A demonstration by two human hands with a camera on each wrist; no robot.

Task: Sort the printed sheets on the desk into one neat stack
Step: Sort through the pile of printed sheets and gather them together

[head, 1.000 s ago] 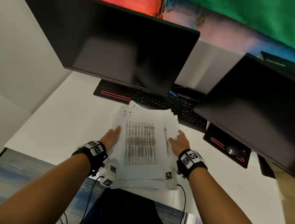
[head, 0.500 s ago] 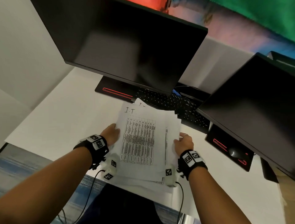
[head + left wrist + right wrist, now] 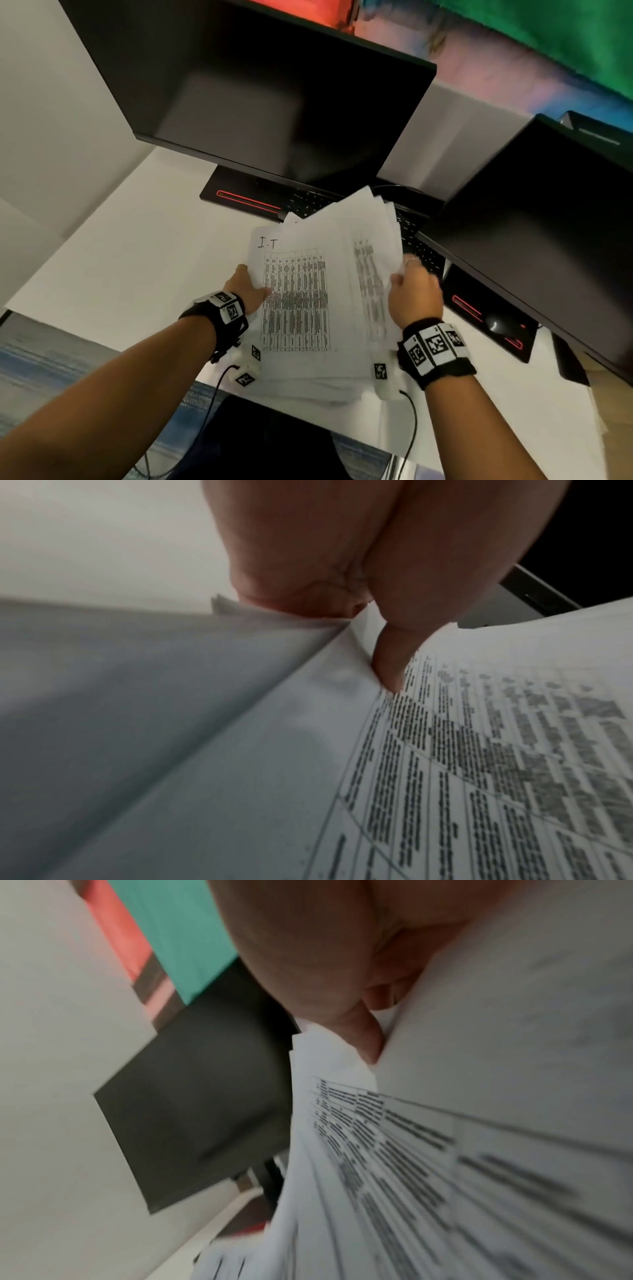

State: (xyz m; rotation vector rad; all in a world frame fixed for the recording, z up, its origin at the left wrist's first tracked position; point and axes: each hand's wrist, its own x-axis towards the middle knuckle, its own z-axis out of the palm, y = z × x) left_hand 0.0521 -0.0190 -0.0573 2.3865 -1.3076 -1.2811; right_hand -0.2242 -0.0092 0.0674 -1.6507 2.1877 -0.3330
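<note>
A loose stack of printed sheets point(image 3: 308, 301), white with a dense table and "I.T" written at the top, is tilted up off the white desk point(image 3: 120, 260). Its far edges fan out unevenly over the keyboard. My left hand point(image 3: 248, 289) grips the left edge, thumb point(image 3: 390, 664) pressed on the top sheet point(image 3: 479, 750) and fingers hidden underneath. My right hand point(image 3: 409, 294) grips the right edge, thumb point(image 3: 363, 1037) on the printed sheets point(image 3: 411, 1164) and fingers curled behind. The stack's near edge is low, by the desk's front edge.
Two dark monitors stand behind, one point(image 3: 257, 96) ahead and one point(image 3: 548, 233) at the right. A black keyboard point(image 3: 418, 240) lies under the sheets' far edge. A mouse point(image 3: 498, 323) sits at the right. Cables hang from both wrists off the desk front.
Both hands have gone from lying flat beside the sheets to gripping their side edges. The stack has been lifted and tilted, its far end now raised over the keyboard.
</note>
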